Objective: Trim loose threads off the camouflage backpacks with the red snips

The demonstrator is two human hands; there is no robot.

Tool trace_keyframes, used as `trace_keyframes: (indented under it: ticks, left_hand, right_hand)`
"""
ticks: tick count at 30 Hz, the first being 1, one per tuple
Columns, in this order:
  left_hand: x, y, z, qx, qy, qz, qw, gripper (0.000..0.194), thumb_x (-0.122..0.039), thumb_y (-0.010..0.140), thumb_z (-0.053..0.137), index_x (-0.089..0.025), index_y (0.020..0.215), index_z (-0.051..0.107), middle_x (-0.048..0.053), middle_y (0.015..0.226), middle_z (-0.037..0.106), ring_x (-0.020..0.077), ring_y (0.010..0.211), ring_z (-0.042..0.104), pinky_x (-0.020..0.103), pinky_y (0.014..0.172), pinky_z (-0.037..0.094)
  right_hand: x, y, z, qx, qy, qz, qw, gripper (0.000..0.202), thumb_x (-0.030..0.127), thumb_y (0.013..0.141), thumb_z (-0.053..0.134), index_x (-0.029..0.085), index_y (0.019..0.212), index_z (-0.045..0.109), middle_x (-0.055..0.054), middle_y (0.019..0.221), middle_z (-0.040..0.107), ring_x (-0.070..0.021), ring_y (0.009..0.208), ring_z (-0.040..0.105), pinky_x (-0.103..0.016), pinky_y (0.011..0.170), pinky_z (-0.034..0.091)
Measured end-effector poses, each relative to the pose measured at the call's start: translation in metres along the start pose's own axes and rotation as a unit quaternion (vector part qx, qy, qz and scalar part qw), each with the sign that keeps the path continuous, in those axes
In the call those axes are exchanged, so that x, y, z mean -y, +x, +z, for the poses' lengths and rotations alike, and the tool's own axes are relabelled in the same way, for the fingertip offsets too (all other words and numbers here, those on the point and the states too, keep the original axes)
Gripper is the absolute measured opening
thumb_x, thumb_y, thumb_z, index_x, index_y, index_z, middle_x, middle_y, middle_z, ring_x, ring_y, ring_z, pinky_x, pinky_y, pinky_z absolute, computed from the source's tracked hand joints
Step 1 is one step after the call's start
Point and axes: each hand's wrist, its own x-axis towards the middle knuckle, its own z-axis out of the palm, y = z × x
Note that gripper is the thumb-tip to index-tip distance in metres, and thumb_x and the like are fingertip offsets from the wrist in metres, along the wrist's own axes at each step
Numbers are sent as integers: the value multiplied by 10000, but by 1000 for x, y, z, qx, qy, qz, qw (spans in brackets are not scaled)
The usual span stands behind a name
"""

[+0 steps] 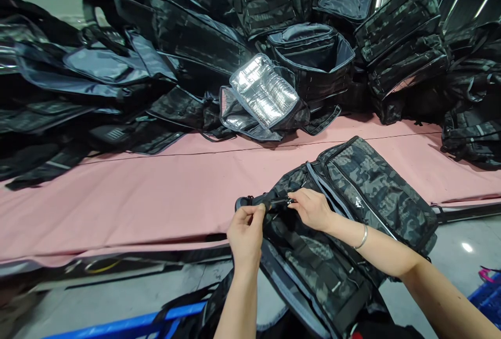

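Note:
A black-and-grey camouflage backpack [379, 182] lies across the near edge of the pink-covered table, a compartment with grey lining gaping along its side. With thumb and fingers pinched, my left hand [247, 227] grips the backpack's dark edge near its top end. Just to the right, my right hand [311, 207] is closed on a slim dark piece [279, 201] with small shiny bits, which points toward my left fingertips. Its kind is too small to make out, and the fingers partly cover it. A bracelet sits on my right wrist.
Several similar backpacks [195, 36] are heaped along the far side of the pink table [156, 198]. One shows a silvery lining [266, 91]; another stands open [313, 49]. Below the near edge are a blue bar [129, 326] and, at right, a blue crate [487, 297].

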Motion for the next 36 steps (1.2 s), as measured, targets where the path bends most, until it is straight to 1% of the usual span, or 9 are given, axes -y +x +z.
trace_keyframes:
  ticks: [6,12,14,17,20,22,24,30,36]
  left_hand:
    - [-1,-1,0,11,13,7,1000,310,-412,612,660,-143,675,521,3,638,556,110,612,500,237,623,387]
    - [-2,-3,1,17,2,0,1000,302,-402,611,670,-142,682,533,-2,629,552,105,609,497,226,616,382]
    - [-4,-2,0,9,-19,-4,1000,293,-386,599,679,-144,675,532,-8,624,553,103,613,501,224,626,391]
    - [-9,0,-3,-1,-55,-11,998,275,-366,595,678,-150,665,523,-2,651,582,120,659,543,253,706,428]
    - [-14,2,-5,17,-82,-41,996,256,-345,593,670,-154,656,511,19,697,624,155,720,591,303,786,445]
    - [-15,2,-6,21,-95,-57,994,250,-332,577,676,-157,649,512,17,683,628,161,717,596,307,777,450]
    - [-15,2,-6,20,-99,-56,993,243,-325,568,684,-155,638,525,10,656,621,146,688,580,287,750,445]
    - [-16,2,-5,45,-108,-49,992,230,-324,579,692,-146,626,554,16,669,628,135,696,560,270,744,424]
    - [-21,3,-7,64,-105,-63,990,211,-307,570,688,-142,607,563,16,652,614,124,683,537,245,713,411]
  right_hand:
    - [-1,2,0,27,7,9,1000,209,271,930,416,150,1015,563,-79,899,607,-162,856,569,-273,778,435]
    - [-2,2,0,16,31,6,999,214,278,930,399,154,934,573,-66,870,623,-158,810,574,-270,754,434]
    - [-1,3,-1,22,72,27,997,214,288,924,405,158,906,573,-64,855,622,-151,800,575,-262,742,436]
    - [0,4,-2,36,153,80,984,167,278,891,453,164,900,575,-44,877,625,-133,816,579,-236,740,436]
    - [1,7,-1,46,202,146,967,135,251,851,502,164,923,575,-23,910,629,-121,829,582,-225,758,431]
    - [2,7,0,49,221,166,960,143,242,840,513,164,942,575,-15,911,626,-114,821,579,-221,763,429]
    - [2,8,2,42,229,155,960,150,242,838,521,165,953,578,-15,902,621,-112,818,575,-219,765,431]
    - [2,6,4,-18,191,68,979,165,270,860,505,149,945,579,-43,870,616,-126,802,572,-236,760,447]
    - [1,7,5,-15,163,51,985,176,294,879,490,155,940,581,-44,846,619,-131,785,575,-245,743,457]
